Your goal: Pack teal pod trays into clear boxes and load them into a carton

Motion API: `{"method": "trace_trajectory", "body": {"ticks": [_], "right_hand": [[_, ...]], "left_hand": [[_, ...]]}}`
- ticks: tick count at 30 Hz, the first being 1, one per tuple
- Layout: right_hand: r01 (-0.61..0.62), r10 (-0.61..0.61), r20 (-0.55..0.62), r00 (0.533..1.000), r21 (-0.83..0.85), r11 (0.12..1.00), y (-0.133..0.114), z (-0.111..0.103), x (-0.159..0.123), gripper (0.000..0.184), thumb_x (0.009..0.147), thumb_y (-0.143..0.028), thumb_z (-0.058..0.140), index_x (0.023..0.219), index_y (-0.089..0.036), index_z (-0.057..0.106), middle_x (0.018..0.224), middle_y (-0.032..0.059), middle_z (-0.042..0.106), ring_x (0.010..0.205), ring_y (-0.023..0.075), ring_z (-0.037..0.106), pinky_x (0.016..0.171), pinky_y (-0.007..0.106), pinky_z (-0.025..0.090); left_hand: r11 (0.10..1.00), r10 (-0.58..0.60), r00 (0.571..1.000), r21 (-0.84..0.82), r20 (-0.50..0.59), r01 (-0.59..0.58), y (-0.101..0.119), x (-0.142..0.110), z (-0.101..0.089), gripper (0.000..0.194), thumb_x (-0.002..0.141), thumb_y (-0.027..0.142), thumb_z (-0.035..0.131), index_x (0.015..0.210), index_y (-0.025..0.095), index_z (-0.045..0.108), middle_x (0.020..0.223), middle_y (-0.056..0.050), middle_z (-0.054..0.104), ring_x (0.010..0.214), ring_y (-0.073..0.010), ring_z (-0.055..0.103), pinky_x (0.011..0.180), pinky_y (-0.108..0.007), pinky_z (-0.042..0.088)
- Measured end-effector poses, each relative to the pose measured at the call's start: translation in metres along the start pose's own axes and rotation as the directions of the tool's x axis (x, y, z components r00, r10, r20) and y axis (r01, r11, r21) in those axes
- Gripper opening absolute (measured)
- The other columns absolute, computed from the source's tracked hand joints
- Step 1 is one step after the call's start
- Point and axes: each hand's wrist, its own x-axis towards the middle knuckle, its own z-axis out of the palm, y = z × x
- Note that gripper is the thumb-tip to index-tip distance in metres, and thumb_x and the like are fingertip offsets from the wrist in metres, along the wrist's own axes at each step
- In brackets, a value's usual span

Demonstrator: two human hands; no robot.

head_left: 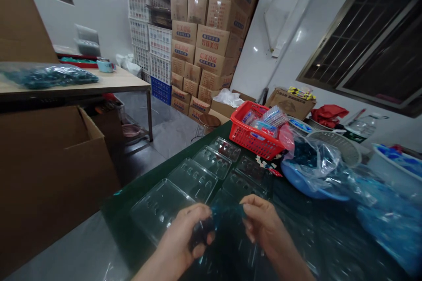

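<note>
Here the left hand (180, 235) and right hand (263, 224) pinch a teal plastic film (227, 213), fingers (201, 214) pressed onto it, above a green table (125, 224), beside clear plastic trays (193, 180); the cartons' (207, 50) red-and-blue labels (207, 39) look too blurred to read.

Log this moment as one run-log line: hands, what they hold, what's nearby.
left hand: pinching blue-green plastic film | right hand: pinching same film | nearby: clear plastic blister trays | red plastic basket

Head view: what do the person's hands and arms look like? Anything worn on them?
The left hand and right hand are bare, with no gloves, rings or watch showing. Both forearms run bare out of the frame's bottom edge, no sleeves in view.
</note>
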Motion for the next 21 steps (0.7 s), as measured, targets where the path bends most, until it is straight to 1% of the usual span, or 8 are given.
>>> {"method": "trace_trajectory", "body": {"ticks": [3, 6, 9, 11, 13, 14, 18, 21], "right_hand": [[-0.008, 0.009, -0.004, 1.000, 0.017, 1.000, -0.002, -0.005, 0.002, 0.023, 0.068, -0.035, 0.067, 0.072, -0.014, 0.056, 0.042, -0.0066, 0.039, 0.034, 0.0038, 0.031, 0.030, 0.014, 0.025], [0.031, -0.015, -0.102, 0.995, 0.159, 0.987, -0.011, -0.027, 0.005, 0.021, 0.067, -0.032, 0.068, 0.069, -0.017, 0.055, 0.044, -0.0076, 0.038, 0.034, 0.0031, 0.029, 0.029, 0.013, 0.022], [0.138, -0.072, -0.240, 0.968, 0.271, 0.953, -0.018, -0.051, 0.006, 0.020, 0.065, -0.026, 0.071, 0.068, -0.017, 0.054, 0.054, -0.0057, 0.044, 0.041, 0.0035, 0.035, 0.032, 0.013, 0.026], [0.125, -0.062, -0.227, 0.972, 0.273, 0.954, -0.016, -0.056, 0.005, 0.020, 0.067, -0.026, 0.071, 0.081, -0.018, 0.058, 0.063, -0.0036, 0.049, 0.048, 0.0050, 0.042, 0.036, 0.014, 0.031], [0.067, -0.025, -0.156, 0.987, 0.269, 0.961, -0.010, -0.050, 0.004, 0.028, 0.072, -0.029, 0.068, 0.096, -0.020, 0.058, 0.068, -0.0021, 0.052, 0.052, 0.0061, 0.045, 0.039, 0.014, 0.033], [0.050, -0.016, -0.128, 0.992, 0.271, 0.961, -0.007, -0.045, 0.004, 0.030, 0.073, -0.030, 0.067, 0.100, -0.021, 0.058, 0.068, -0.0018, 0.052, 0.052, 0.0061, 0.045, 0.039, 0.015, 0.033], [0.029, -0.010, -0.072, 0.997, 0.271, 0.962, 0.003, -0.023, 0.005, 0.029, 0.074, -0.031, 0.066, 0.099, -0.018, 0.059, 0.066, -0.0007, 0.053, 0.051, 0.0068, 0.046, 0.038, 0.015, 0.033], [0.031, -0.031, -0.003, 1.000, 0.249, 0.968, 0.005, -0.021, 0.006, 0.033, 0.074, -0.027, 0.067, 0.105, -0.017, 0.058, 0.071, 0.0015, 0.056, 0.056, 0.0079, 0.049, 0.040, 0.015, 0.036]], "left_hand": [[1.000, -0.019, 1.000, -0.019, 0.002, 0.019, 0.001, -0.002, -0.003, 0.017, 0.066, 0.027, 0.060, 0.066, 0.018, 0.046, 0.052, 0.003, 0.045, 0.038, -0.0102, 0.048, 0.027, -0.014, 0.014], [0.999, -0.021, 0.999, -0.042, -0.041, 0.019, 0.010, -0.004, -0.012, 0.019, 0.065, 0.028, 0.061, 0.067, 0.019, 0.045, 0.049, 0.003, 0.045, 0.038, -0.0101, 0.046, 0.028, -0.013, 0.013], [0.998, -0.016, 0.996, -0.061, -0.090, 0.011, 0.021, -0.006, -0.023, 0.022, 0.066, 0.030, 0.061, 0.069, 0.020, 0.042, 0.045, 0.003, 0.045, 0.038, -0.0091, 0.044, 0.031, -0.013, 0.013], [0.997, -0.028, 0.995, -0.079, -0.092, 0.021, 0.025, -0.007, -0.026, 0.024, 0.067, 0.032, 0.062, 0.070, 0.021, 0.040, 0.045, 0.003, 0.046, 0.036, -0.0081, 0.041, 0.032, -0.013, 0.013], [0.995, -0.030, 0.996, -0.100, -0.086, 0.021, 0.024, -0.008, -0.024, 0.026, 0.066, 0.033, 0.063, 0.072, 0.021, 0.040, 0.046, 0.004, 0.046, 0.036, -0.0086, 0.042, 0.032, -0.013, 0.014], [0.994, -0.030, 0.996, -0.106, -0.081, 0.022, 0.023, -0.009, -0.021, 0.026, 0.065, 0.032, 0.063, 0.073, 0.021, 0.041, 0.047, 0.004, 0.045, 0.037, -0.0093, 0.043, 0.031, -0.014, 0.013], [0.994, -0.013, 0.999, -0.113, -0.043, 0.008, 0.019, -0.011, -0.006, 0.026, 0.061, 0.027, 0.066, 0.071, 0.020, 0.042, 0.054, 0.004, 0.046, 0.040, -0.0112, 0.049, 0.029, -0.014, 0.013], [0.992, -0.003, 1.000, -0.125, -0.002, 0.003, 0.020, -0.012, -0.002, 0.026, 0.060, 0.027, 0.067, 0.068, 0.019, 0.044, 0.055, 0.004, 0.047, 0.039, -0.0104, 0.050, 0.028, -0.014, 0.013]]}}
